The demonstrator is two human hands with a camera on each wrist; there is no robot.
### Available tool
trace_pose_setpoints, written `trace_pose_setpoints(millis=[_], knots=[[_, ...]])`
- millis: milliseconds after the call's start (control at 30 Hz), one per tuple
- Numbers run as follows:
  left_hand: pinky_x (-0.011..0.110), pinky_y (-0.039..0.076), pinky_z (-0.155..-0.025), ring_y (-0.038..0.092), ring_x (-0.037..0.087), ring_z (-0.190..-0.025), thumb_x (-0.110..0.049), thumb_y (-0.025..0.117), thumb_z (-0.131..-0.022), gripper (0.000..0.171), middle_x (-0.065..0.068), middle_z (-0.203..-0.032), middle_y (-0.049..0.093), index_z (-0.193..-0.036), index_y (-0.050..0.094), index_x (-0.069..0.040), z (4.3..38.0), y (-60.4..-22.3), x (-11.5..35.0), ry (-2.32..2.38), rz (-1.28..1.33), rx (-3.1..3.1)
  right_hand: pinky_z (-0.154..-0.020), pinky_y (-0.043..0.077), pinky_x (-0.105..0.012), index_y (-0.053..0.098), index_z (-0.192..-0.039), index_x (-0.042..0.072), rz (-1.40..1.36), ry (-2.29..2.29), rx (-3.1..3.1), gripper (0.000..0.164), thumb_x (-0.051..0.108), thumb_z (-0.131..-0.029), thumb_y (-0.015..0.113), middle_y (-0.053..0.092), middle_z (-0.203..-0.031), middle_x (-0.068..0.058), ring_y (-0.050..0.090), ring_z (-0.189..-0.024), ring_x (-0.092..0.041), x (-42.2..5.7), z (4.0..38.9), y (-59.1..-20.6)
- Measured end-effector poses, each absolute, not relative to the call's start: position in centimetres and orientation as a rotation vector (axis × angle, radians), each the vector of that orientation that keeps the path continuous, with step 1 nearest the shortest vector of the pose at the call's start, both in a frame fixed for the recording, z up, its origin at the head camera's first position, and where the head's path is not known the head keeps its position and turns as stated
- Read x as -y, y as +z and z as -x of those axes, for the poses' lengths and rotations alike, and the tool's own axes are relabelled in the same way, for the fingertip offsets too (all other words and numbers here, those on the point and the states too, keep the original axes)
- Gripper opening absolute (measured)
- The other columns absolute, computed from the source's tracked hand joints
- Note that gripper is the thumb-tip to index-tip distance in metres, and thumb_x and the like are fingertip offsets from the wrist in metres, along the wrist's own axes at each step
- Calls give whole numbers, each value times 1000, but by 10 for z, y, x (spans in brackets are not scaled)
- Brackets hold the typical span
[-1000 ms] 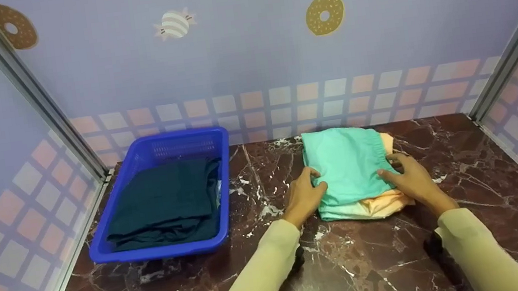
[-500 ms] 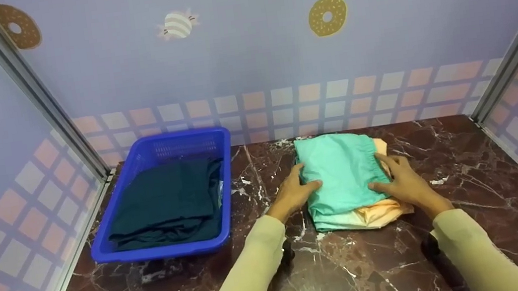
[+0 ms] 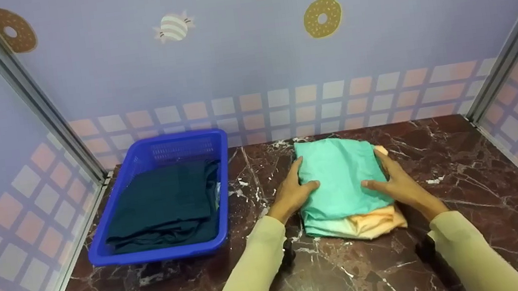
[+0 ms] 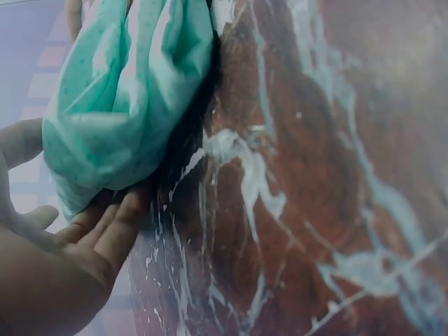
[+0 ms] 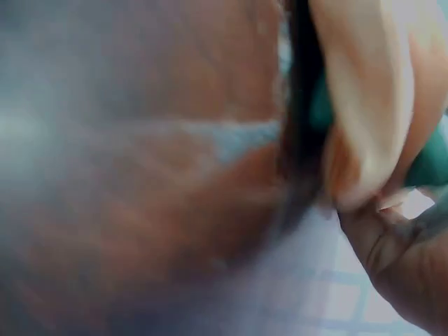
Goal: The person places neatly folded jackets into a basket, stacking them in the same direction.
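Note:
In the head view a stack of folded clothes lies on the table, with a mint-green garment point(image 3: 338, 175) on top and peach cloth point(image 3: 376, 220) showing beneath along the front and right. My left hand point(image 3: 291, 194) grips the left edge, thumb over the green cloth. In the left wrist view, that hand's fingers point(image 4: 122, 227) reach under the rounded green fold point(image 4: 126, 119). On the opposite side my right hand point(image 3: 402, 186) holds the right edge, its thumb on top and its other fingers along the side. The right wrist view is blurred, with peach cloth point(image 5: 371, 91) close by the hand.
At left stands a blue plastic basket point(image 3: 163, 253) holding folded dark teal clothes point(image 3: 161, 198). The marbled brown table point(image 3: 357, 283) runs back to a patterned wall point(image 3: 246, 52), with side panels left and right.
The stack has shifted slightly left and toward me. Both hands have moved with it, and the right one has come in over the gathered elastic edge that showed earlier.

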State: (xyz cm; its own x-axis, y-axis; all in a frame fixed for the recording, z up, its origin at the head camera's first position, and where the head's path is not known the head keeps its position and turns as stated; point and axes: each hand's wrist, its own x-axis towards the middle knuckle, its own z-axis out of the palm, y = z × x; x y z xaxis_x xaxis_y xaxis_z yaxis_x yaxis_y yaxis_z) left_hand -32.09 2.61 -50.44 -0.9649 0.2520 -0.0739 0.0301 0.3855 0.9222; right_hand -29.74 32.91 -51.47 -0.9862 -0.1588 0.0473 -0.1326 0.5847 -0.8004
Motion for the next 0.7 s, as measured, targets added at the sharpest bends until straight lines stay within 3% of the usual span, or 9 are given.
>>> trace_pose_setpoints(millis=[167, 300, 433, 700], knots=[[56, 32, -121, 34, 40, -152, -22, 69, -99, 82, 16, -171, 31, -170, 27, -25, 322, -507, -24, 1685, -283, -2376, -122, 13, -70, 1, -172, 17, 278, -1488, -2691, 100, 38, -103, 70, 0, -176, -22, 6, -158, -49, -329, 293, -517], [56, 28, -123, 28, 39, -156, -15, 69, -99, 81, 18, -172, 27, -169, 30, -20, 322, -512, -21, 1763, -297, -2284, -121, 9, -72, 5, -173, 16, 364, -1442, -2744, 100, 34, -101, 73, 3, -176, -22, 4, -158, -49, -323, 290, -513], [57, 31, -121, 27, 39, -156, -16, 70, -100, 79, 17, -172, 26, -169, 32, -21, 323, -516, -19, 1766, -270, -2257, -122, 8, -71, 9, -173, 16, 411, -1440, -2772, 106, 30, -96, 81, 6, -174, -25, 5, -158, -48, -320, 291, -510], [57, 33, -120, 28, 39, -155, -14, 71, -99, 77, 18, -171, 27, -167, 35, -20, 323, -519, -18, 1781, -276, -2243, -123, 10, -69, 7, -173, 18, 351, -1534, -2690, 110, 28, -94, 84, 3, -177, -16, 4, -160, -45, -322, 292, -516]])
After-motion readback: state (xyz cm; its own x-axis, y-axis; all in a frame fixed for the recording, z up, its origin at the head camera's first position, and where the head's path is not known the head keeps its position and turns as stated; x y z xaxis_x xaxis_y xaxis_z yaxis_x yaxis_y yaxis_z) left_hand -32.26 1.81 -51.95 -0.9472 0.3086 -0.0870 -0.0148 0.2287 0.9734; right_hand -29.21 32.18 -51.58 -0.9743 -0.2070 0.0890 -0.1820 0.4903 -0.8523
